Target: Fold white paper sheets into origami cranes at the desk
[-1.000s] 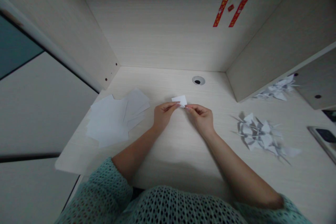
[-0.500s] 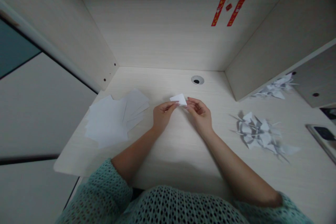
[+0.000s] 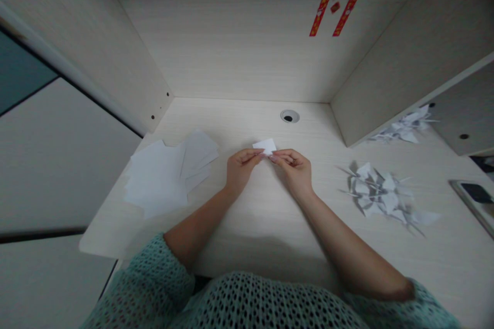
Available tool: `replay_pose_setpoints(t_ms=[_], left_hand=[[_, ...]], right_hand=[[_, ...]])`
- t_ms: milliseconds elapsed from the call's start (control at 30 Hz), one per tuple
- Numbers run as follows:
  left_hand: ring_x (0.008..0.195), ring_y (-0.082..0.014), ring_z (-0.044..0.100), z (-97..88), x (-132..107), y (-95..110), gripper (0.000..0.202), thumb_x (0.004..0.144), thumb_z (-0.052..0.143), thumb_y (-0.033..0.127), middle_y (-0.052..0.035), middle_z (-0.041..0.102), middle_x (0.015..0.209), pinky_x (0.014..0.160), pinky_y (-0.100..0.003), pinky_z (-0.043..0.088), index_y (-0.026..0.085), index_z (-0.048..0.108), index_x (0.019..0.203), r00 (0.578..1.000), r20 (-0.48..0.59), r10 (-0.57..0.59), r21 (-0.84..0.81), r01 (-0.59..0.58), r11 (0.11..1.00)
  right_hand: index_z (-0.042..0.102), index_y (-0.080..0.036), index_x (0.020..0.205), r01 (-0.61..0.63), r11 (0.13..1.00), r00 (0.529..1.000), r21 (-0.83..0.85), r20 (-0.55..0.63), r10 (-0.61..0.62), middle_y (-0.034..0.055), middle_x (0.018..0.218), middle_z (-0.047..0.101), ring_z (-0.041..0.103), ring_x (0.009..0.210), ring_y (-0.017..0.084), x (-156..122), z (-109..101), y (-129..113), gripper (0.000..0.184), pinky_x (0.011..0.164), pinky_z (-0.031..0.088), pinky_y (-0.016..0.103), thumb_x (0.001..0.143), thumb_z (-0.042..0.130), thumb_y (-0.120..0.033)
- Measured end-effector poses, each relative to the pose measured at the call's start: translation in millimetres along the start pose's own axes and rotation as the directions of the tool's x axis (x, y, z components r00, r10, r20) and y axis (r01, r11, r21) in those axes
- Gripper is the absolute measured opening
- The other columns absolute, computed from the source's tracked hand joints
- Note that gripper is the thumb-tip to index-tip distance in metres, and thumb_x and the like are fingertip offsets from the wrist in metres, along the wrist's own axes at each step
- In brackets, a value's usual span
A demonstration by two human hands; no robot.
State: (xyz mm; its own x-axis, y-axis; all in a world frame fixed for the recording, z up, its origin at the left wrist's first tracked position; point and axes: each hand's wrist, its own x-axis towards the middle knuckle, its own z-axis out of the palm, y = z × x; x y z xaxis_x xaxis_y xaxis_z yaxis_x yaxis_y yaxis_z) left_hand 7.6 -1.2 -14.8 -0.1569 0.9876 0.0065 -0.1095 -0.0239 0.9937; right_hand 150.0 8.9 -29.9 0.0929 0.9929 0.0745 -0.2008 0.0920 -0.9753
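Observation:
A small folded piece of white paper (image 3: 265, 145) is held between both hands, just above the middle of the desk. My left hand (image 3: 241, 167) pinches its lower left edge between thumb and fingers. On the other side, my right hand (image 3: 295, 168) is closed on the lower right edge, its fingertips close to those of the left. The fingers cover the paper's near edge, so its exact folds cannot be made out.
Loose white paper sheets (image 3: 156, 177) lie spread at the left. Several folded paper cranes (image 3: 376, 190) form a pile at the right, with more folded paper (image 3: 409, 126) beside the partition. A phone (image 3: 476, 200) lies at the far right. A cable hole (image 3: 289, 116) is at the back.
My right fingertips have come down and inward onto the near edge of the paper, closer to the left fingertips. The paper has shifted slightly to the right. The piles look unchanged.

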Motion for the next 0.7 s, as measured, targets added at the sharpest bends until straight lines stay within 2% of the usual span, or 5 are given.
replay_pose_setpoints(t_ms=[100, 267, 467, 700], left_hand=[[0.064, -0.0105, 0.064, 0.1, 0.5, -2.3, 0.022, 0.064, 0.078, 0.031, 0.0000, 0.072, 0.069, 0.065, -0.022, 0.049, 0.017, 0.069, 0.079, 0.999, -0.012, -0.038, -0.077, 0.037, 0.996], [0.071, -0.0131, 0.068, 0.8, 1.9, -6.6, 0.028, 0.063, 0.079, 0.035, -0.0022, 0.073, 0.074, 0.072, -0.027, 0.053, 0.016, 0.063, 0.076, 0.996, -0.005, -0.094, -0.190, 0.091, 0.978], [0.068, -0.0113, 0.067, 1.3, 2.3, -7.0, 0.030, 0.061, 0.080, 0.036, -0.0017, 0.072, 0.071, 0.074, -0.027, 0.053, 0.015, 0.061, 0.071, 0.994, 0.007, -0.113, -0.210, 0.112, 0.971], [0.066, -0.0119, 0.068, 3.7, 0.4, -2.9, 0.031, 0.061, 0.080, 0.035, -0.0014, 0.072, 0.069, 0.071, -0.026, 0.055, 0.015, 0.058, 0.068, 0.992, -0.045, -0.116, -0.207, 0.104, 0.973]], right_hand=[[0.072, -0.021, 0.074, -0.017, 1.000, 1.000, -0.004, -0.015, 0.017, 0.0019, 0.073, 0.074, 0.067, 0.065, 0.015, 0.3, 0.2, -0.3, 0.017, 0.065, 0.053, 0.030, 0.062, 0.081, -0.030], [0.074, -0.021, 0.072, -0.049, 0.999, 0.998, 0.002, -0.036, 0.049, 0.0025, 0.073, 0.075, 0.067, 0.064, 0.015, -0.2, 1.0, -2.5, 0.016, 0.066, 0.053, 0.029, 0.060, 0.082, -0.029], [0.074, -0.021, 0.072, -0.074, 0.997, 0.996, 0.037, -0.043, 0.076, 0.0021, 0.070, 0.075, 0.066, 0.061, 0.014, -0.4, 1.6, -4.2, 0.016, 0.063, 0.054, 0.028, 0.060, 0.082, -0.029], [0.074, -0.021, 0.072, -0.099, 0.994, 0.994, 0.046, -0.037, 0.101, 0.0025, 0.068, 0.074, 0.068, 0.062, 0.014, -1.1, 2.4, -4.2, 0.016, 0.065, 0.055, 0.028, 0.061, 0.082, -0.030]])
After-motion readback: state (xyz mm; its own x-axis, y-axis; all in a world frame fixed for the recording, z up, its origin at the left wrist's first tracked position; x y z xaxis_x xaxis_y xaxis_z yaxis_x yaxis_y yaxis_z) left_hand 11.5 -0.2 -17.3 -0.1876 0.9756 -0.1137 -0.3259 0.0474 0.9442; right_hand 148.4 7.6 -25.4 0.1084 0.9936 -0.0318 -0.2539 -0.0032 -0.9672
